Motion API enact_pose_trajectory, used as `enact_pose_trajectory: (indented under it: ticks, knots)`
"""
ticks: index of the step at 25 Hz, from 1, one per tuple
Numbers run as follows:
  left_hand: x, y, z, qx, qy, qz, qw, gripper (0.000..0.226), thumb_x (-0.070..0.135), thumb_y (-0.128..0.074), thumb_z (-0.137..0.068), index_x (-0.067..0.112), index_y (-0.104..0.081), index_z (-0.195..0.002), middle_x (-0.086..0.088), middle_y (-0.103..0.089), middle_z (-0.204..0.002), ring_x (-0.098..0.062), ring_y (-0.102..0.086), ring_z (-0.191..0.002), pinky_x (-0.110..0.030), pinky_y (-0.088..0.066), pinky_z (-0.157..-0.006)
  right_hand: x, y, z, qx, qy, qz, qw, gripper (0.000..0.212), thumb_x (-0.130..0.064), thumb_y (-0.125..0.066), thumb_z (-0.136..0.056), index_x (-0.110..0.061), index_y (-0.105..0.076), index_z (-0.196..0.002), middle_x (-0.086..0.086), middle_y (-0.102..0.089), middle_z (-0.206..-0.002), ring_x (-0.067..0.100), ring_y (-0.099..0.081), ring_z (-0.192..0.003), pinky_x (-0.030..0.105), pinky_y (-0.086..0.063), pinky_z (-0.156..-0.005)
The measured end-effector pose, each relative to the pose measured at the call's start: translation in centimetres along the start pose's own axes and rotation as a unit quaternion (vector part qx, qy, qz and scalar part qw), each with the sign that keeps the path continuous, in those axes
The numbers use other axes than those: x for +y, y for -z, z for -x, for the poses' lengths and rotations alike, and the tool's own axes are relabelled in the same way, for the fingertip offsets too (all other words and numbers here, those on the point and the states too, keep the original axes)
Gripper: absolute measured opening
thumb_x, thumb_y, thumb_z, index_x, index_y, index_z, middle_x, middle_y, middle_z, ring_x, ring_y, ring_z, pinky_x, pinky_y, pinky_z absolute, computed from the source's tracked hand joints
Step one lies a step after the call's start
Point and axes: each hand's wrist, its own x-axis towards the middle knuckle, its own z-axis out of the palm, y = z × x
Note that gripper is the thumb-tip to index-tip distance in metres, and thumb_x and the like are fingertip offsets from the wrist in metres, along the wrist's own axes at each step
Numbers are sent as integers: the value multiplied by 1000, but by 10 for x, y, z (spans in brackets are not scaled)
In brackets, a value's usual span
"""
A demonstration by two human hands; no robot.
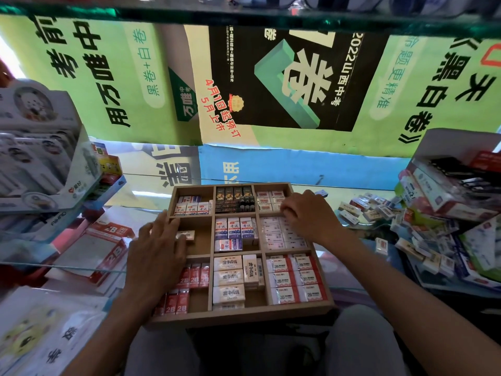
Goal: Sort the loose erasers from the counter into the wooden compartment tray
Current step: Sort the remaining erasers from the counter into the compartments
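A wooden compartment tray (pixel 189 318) with a three-by-three grid sits in front of me on the glass counter, most cells packed with boxed erasers. My left hand (pixel 160 245) lies flat over the middle-left cell, fingers spread, fingertips touching a single pale eraser (pixel 187 236) there. My right hand (pixel 306 213) hovers over the right column, fingers curled down at the divider between the top-right and middle-right cells; whether it pinches an eraser is hidden. A heap of loose erasers (pixel 363 210) lies on the counter to the right of the tray.
A white carton (pixel 444 185) of packaged stationery stands at the right, with more loose packs (pixel 428 253) spilled below it. Display boxes (pixel 40 164) and 2B refill packs (pixel 108 248) crowd the left. Green posters back the counter under a glass shelf.
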Motion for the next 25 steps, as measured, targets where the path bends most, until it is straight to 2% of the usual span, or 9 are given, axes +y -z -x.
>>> enact_pose_trajectory:
  ticks: [2,4,7,10,14,19,22,25]
  knots:
    - [9,13,10,30,-51,-35,998,47,38,-38,-89,12,-61,-120,-15,-58,-131,-36,-58,-110,-54,-47,-86,8,-3,12,-20,-2,-34,999,32,-33,-45,-99,-22,-63,-123,2,-61,-122,24,-55,-106,39,-46,-89]
    - [28,19,32,32,-77,-7,996,48,42,-35,-88,16,-64,-115,-10,-63,-126,-33,-61,-109,-54,-46,-88,8,-5,15,-54,-21,-70,996,36,-35,-48,-99,-21,-57,-131,0,-55,-126,21,-54,-111,36,-45,-91]
    - [75,12,84,-15,-166,65,984,44,53,-38,-91,30,-60,-122,3,-58,-133,-20,-54,-121,-47,-44,-101,3,-9,12,-16,-57,-97,993,28,-34,-53,-97,-20,-60,-120,1,-54,-117,18,-56,-102,32,-45,-83]
    - [96,-8,113,-20,-248,117,962,39,50,-50,-90,30,-58,-122,8,-55,-135,-15,-49,-125,-41,-35,-106,-2,-12,11,31,-81,-102,991,21,-32,-55,-96,-16,-65,-105,1,-56,-107,21,-59,-94,31,-44,-76]
    - [83,-15,117,10,-247,148,957,19,43,-56,-87,30,-60,-101,12,-56,-128,-11,-46,-122,-34,-33,-104,-6,-9,18,37,-90,-82,992,20,-32,-56,-96,-15,-66,-101,3,-59,-105,21,-60,-92,31,-45,-74]
    - [53,-5,113,22,-238,174,955,18,45,-51,-90,30,-59,-86,17,-54,-119,-7,-46,-116,-25,-24,-104,-14,-7,47,63,-121,-101,985,18,-35,-62,-92,-19,-70,-93,1,-64,-95,16,-60,-83,28,-45,-70]
    - [25,0,94,39,-208,212,954,34,53,-41,-96,27,-62,-92,15,-58,-113,-8,-51,-110,-34,-34,-94,-26,-10,69,87,-137,-124,979,18,-33,-61,-93,-17,-70,-93,2,-62,-94,13,-54,-81,29,-44,-71]
    - [10,-2,87,54,-210,195,956,40,52,-44,-96,25,-70,-110,9,-60,-117,-13,-52,-112,-39,-38,-93,-41,-17,84,99,-153,-120,976,21,-34,-58,-95,-17,-69,-97,4,-58,-100,17,-56,-86,28,-42,-70]
